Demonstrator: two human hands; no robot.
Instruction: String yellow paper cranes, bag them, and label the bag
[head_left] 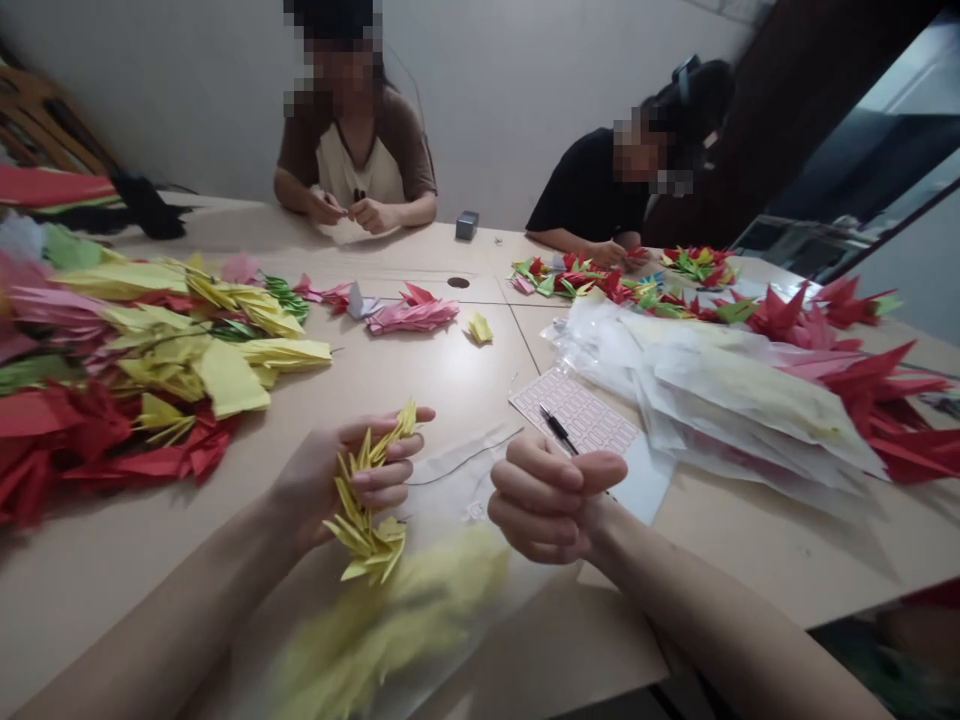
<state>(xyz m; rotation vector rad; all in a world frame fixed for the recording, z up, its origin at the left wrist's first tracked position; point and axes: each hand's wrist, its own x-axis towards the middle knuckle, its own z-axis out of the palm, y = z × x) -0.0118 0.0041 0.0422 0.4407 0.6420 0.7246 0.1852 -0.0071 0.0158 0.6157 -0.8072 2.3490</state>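
My left hand (367, 470) is wrapped round a string of small folded yellow paper pieces (371, 535), which hangs below the fingers. To its right, my right hand (544, 495) is closed with the thumb pressed on the curled fingers; what it pinches, if anything, is too small to make out. A thin dark thread (465, 463) runs between the two hands. Under them, a blurred bunch of yellow folded paper (390, 630) lies over a clear plastic bag (450, 480).
Yellow, pink and red folded paper (165, 350) is heaped at left. At right are filled plastic bags (720, 390), a label sheet (592, 410) and a black pen (556, 428). Two people sit across the table, their hands near its far edge. A small grey box (466, 225) stands between them.
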